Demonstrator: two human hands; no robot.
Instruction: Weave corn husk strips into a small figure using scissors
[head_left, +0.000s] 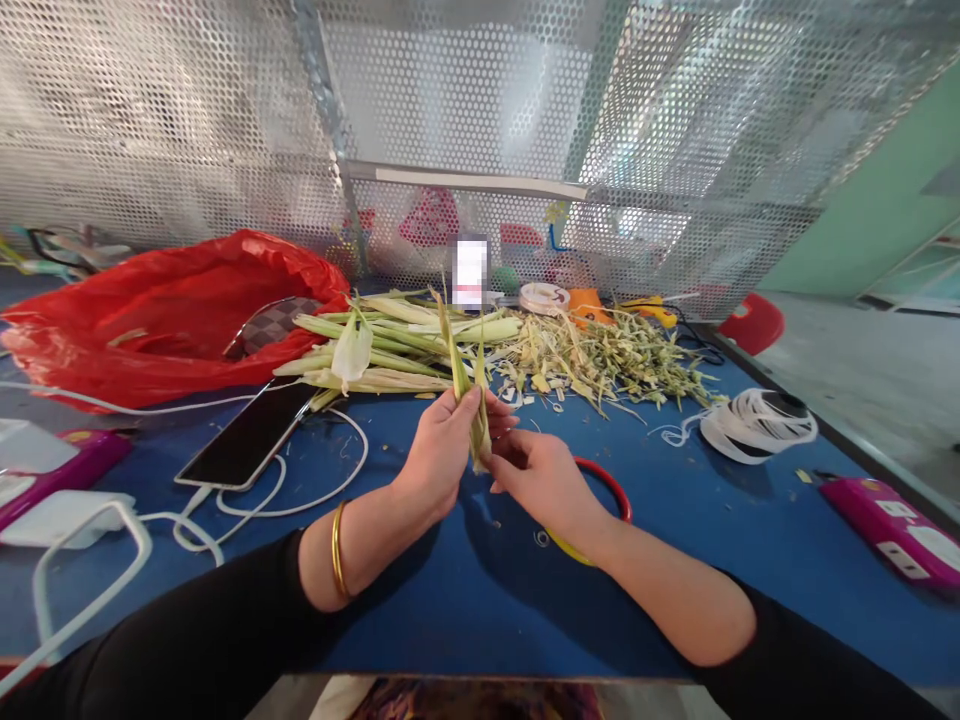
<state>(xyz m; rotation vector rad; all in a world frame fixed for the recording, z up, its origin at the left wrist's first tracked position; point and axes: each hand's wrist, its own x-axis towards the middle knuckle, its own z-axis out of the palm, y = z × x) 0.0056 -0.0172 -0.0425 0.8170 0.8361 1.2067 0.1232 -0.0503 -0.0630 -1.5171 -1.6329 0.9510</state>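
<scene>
Above the middle of the blue table, a pale green leafy shoot (478, 432) stands roughly upright between my hands, its pointed leaves spreading at the top. My left hand (439, 450), with a gold bangle at the wrist, is closed around its middle. The fingertips of my right hand (551, 485) pinch its lower end. Just behind lies a pile of similar long pale shoots (397, 345). To its right is a heap of thin, dry-looking green and yellowish plant trimmings (600, 355). Scissors with a red and yellow handle (619, 492) lie partly hidden under my right forearm.
A red plastic bag (150, 310) stands at the left behind a phone (247, 435) with white cables. At right are a roll of white string (757, 425) and a magenta device (896, 530). A perforated metal panel (465, 100) closes off the back.
</scene>
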